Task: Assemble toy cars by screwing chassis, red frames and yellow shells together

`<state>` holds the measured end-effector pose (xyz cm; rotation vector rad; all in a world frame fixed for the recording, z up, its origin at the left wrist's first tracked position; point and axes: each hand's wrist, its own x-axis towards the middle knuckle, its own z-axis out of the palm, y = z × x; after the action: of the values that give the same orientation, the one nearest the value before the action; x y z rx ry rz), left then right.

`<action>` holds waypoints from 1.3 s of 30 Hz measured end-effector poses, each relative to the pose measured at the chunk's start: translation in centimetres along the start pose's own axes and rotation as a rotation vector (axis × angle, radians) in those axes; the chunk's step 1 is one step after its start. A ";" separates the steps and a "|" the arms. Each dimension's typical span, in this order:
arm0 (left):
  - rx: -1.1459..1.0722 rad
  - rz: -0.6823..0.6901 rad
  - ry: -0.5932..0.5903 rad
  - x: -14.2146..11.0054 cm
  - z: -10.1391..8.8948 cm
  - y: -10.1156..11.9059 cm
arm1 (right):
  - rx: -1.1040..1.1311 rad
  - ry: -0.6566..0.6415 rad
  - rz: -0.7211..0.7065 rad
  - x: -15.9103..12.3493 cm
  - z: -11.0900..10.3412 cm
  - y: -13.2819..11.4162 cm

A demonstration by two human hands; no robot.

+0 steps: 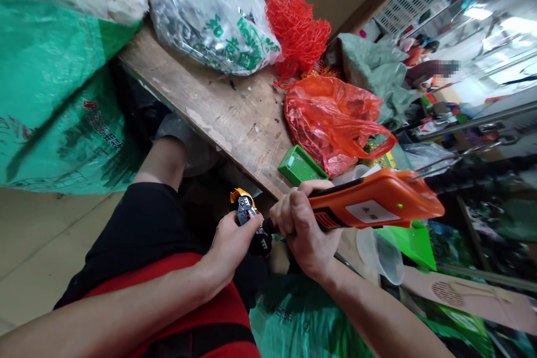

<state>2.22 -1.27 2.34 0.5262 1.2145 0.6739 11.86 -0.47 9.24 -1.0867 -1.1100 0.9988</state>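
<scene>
My left hand is closed on a small toy car with a yellow body part, a dark underside and black wheels. My right hand wraps round an orange electric screwdriver with a white label and a small green light. Its black tip end points down-left at the toy, where my thumb is; whether the bit sits in a screw is hidden. Both hands are over my lap, just off the edge of a worn wooden table. A small green basket stands on the table beyond my right hand.
On the table lie a clear bag of dark parts, red netting and a red plastic bag. A clear plastic cup is at the right. Large green sacks stand left. People are in the background.
</scene>
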 end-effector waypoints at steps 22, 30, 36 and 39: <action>0.016 0.120 -0.031 0.2 0.1 0.3 | -0.066 0.070 0.022 0.8 0.5 -0.9; -0.035 0.096 -0.008 0.1 0.2 0.2 | -0.002 0.094 0.035 1.1 1.2 -0.8; -0.082 0.103 -0.067 0.2 0.1 2.0 | -0.009 0.098 -0.012 2.6 0.9 -2.0; -0.098 0.095 -0.139 0.0 -0.3 2.6 | -0.028 0.082 -0.072 4.3 0.2 -3.6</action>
<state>1.47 0.55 4.08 0.5426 1.0260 0.7604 12.61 3.06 13.54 -1.0931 -1.0913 0.8772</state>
